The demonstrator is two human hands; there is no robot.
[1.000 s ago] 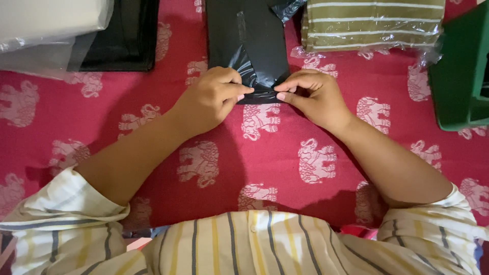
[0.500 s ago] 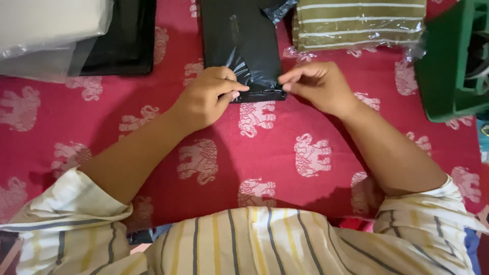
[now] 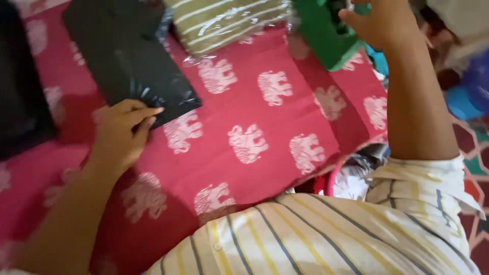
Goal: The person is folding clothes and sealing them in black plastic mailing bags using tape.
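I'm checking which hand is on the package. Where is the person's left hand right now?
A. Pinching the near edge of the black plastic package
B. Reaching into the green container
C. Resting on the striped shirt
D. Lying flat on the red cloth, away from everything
A: the left hand has its fingers on the near edge of the black plastic package, while the right hand is up at the green container.
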